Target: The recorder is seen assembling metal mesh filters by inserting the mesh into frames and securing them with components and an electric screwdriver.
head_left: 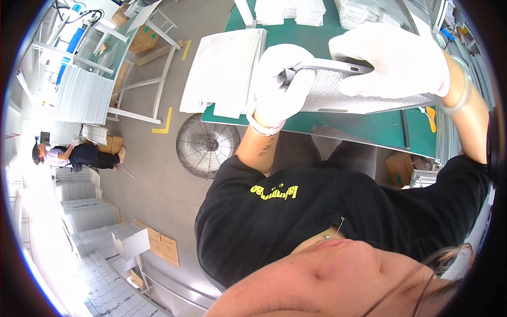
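Both my hands wear white gloves and are raised over a green-topped workbench (311, 122). Between them is a flat silvery framed panel (327, 87), with a finely textured face and a pale metal edge strip turned up toward me. My left hand (282, 82) pinches the left end of that strip between thumb and fingers. My right hand (391, 61) grips the strip near its slotted right part, thumb below and fingers above. The panel's far side is hidden. Just left of my left hand lies a stack of pale flat panels (222, 66), jutting over the bench's edge.
A black rod-like tool (405, 128) and an orange-handled tool (431, 119) lie at the bench's right. More panel stacks (290, 10) stand at the back. A round floor fan (211, 145) is left of my body. Another person (79, 156) works far left, among stacked panels.
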The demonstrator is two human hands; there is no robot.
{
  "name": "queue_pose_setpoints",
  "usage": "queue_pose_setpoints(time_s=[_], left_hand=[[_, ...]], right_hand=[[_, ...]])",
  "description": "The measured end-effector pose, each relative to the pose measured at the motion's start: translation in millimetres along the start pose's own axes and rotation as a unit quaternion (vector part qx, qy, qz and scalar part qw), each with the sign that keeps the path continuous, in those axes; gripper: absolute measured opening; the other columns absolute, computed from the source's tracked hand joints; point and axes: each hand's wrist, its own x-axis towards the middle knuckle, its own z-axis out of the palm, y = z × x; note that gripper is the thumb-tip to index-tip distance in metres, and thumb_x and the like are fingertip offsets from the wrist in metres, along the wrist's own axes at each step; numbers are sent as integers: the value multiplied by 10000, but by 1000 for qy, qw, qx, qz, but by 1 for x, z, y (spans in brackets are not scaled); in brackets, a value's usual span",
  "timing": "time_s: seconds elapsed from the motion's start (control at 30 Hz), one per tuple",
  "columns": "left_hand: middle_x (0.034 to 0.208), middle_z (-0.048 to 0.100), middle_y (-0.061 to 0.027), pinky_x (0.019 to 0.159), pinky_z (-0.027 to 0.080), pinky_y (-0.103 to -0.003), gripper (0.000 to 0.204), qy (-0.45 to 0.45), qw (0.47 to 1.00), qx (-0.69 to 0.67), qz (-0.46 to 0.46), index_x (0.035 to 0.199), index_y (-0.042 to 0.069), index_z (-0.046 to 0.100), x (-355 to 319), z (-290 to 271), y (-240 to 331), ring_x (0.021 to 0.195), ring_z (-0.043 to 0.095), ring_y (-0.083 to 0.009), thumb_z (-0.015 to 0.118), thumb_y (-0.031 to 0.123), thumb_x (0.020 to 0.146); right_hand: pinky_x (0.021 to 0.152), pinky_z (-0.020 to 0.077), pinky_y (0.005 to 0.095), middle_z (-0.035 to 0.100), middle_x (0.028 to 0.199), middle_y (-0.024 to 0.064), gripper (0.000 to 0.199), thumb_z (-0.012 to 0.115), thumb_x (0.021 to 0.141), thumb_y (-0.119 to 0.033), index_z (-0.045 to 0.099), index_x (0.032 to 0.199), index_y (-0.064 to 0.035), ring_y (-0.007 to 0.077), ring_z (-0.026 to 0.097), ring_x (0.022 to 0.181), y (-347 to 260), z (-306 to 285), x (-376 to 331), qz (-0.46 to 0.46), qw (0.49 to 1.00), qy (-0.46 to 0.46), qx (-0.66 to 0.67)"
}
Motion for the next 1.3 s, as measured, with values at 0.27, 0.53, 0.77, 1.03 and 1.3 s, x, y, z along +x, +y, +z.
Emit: queue_pose_setpoints(time_s=[0.27, 0.53, 0.77, 1.03, 1.3], left_hand=[[1042, 665, -121, 780, 534, -334, 255, 68, 997, 3, 25, 1084, -4, 656, 3, 10, -14, 861, 645, -235, 679, -71, 839], [1093, 663, -141, 825, 523, -327, 288, 88, 995, 52, -10, 1084, 10, 667, 8, 3, -13, 957, 636, -224, 709, -89, 816], [1051, 654, -126, 816, 520, -308, 237, 46, 998, 13, -42, 1081, -14, 648, 19, -1, -7, 948, 629, -192, 694, -76, 857], [1008, 626, -126, 803, 507, -306, 174, 7, 998, 56, -4, 1078, -31, 607, 18, 7, -15, 905, 615, -215, 590, -65, 908], [1135, 565, -115, 921, 480, -296, 273, -12, 939, 339, 52, 1265, -25, 501, 46, -11, -46, 966, 591, -193, 520, 30, 998]], right_hand=[[852, 539, 394, 693, 1126, 150, 423, 639, 897, -231, 658, 1281, -53, 305, 687, 951, -2, 57, -3, -71, 924, 289, -239], [859, 537, 391, 690, 1047, 162, 358, 759, 842, -139, 675, 1161, 0, 324, 673, 937, 4, 37, -5, -113, 918, 331, -185], [851, 533, 383, 692, 1023, 132, 356, 748, 849, -161, 685, 1172, -25, 297, 678, 933, 26, 50, -19, -107, 886, 340, -297], [856, 524, 353, 702, 1065, 130, 444, 778, 847, -204, 665, 1248, -49, 263, 676, 930, 26, 23, -32, -72, 892, 347, -280], [888, 534, 393, 696, 1100, 176, 368, 699, 905, -108, 653, 1261, -31, 335, 675, 962, 98, 191, -111, 278, 794, 536, -74]])
